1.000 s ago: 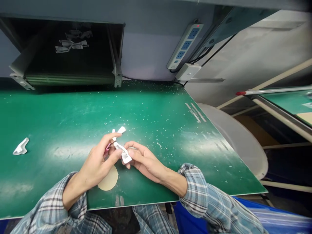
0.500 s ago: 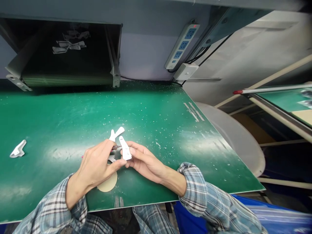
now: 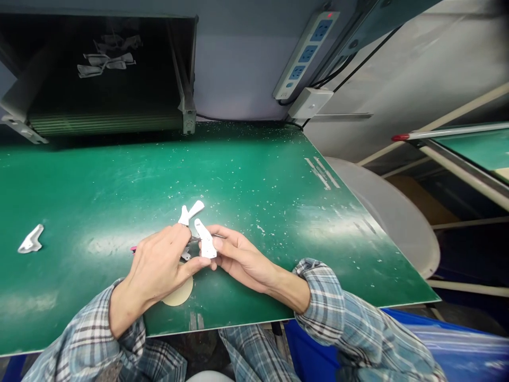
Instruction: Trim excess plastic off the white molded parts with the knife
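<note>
Over the front of the green worktable (image 3: pixel 246 175), my right hand (image 3: pixel 238 259) pinches a small white plastic part (image 3: pixel 205 240) between thumb and fingers, holding it upright. My left hand (image 3: pixel 161 264) is closed round a thin tool with a pink handle end (image 3: pixel 133 248); its metal tip meets the white part. Just beyond my fingers a second white plastic piece (image 3: pixel 190 211) lies on the table. A round tan disc (image 3: pixel 180 294) sits on the table under my left hand.
Another white plastic piece (image 3: pixel 30 240) lies at the table's left. A dark opening at the back left holds several white pieces (image 3: pixel 105 58). A power strip (image 3: pixel 306 53) hangs on the back wall. A pale round tub (image 3: pixel 389 212) stands right of the table, a blue bin (image 3: pixel 437 345) below.
The white part in my right hand has turned from lying slanted to standing upright. Both hands shifted slightly up the table; the view tilted a little.
</note>
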Tool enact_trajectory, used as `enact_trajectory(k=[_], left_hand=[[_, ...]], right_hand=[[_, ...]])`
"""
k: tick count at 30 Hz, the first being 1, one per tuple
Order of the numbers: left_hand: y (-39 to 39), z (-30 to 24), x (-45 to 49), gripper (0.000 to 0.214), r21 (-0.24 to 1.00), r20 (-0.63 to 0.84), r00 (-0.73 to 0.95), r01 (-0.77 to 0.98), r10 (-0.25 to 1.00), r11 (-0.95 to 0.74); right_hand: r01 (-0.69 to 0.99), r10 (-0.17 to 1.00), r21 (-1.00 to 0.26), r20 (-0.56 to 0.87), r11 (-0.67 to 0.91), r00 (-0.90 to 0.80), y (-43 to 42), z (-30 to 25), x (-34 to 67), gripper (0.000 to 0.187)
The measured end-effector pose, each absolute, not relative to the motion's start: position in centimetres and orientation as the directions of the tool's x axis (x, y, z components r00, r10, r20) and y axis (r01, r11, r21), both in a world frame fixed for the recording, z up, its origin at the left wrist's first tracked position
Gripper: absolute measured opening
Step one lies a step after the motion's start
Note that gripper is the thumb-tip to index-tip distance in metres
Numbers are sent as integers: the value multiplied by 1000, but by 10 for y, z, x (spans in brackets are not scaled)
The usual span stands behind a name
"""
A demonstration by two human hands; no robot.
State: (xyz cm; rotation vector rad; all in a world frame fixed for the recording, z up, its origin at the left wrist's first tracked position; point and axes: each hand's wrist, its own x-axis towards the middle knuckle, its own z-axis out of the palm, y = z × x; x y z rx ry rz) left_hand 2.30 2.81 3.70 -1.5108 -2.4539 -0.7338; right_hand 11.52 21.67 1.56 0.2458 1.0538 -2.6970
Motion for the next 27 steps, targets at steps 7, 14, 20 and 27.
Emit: enact_trajectory(k=[7, 14, 20, 27], left_hand=[[27, 45, 20, 55, 489, 248, -462, 818, 851, 302], [19, 46, 20, 51, 828, 95, -483, 524, 871, 200], [22, 40, 19, 31, 763, 302, -655, 602, 692, 237], [25, 29, 18, 7, 806, 257, -757, 511, 601, 300]], right_hand=[[260, -159, -707, -207, -658, -965, 218, 19, 116, 32], [245, -137, -704, -208, -667, -969, 219, 18, 115, 35], [303, -239, -615, -186, -728, -953, 221, 17, 114, 29], [214, -224, -711, -81, -670, -971, 215, 15, 116, 46]])
